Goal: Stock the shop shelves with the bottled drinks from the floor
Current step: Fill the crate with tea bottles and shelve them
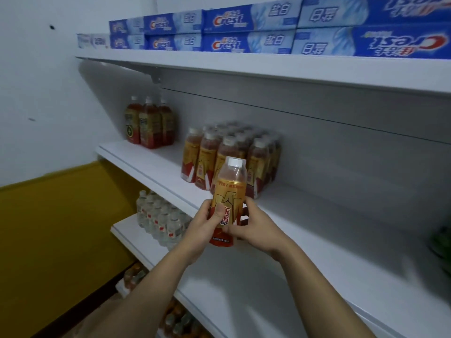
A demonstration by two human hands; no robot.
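A gold-and-red drink bottle with a white cap is held upright in front of the middle white shelf. My left hand grips its lower left side, thumb across the label. My right hand grips its lower right side. Just behind it on the shelf stands a block of several matching bottles. Three darker red-labelled tea bottles stand at the shelf's far left end.
Blue toothpaste boxes fill the top shelf. Clear water bottles stand on the lower shelf, orange bottles lower still. Something green shows at the right edge. A yellow wall panel is at the left.
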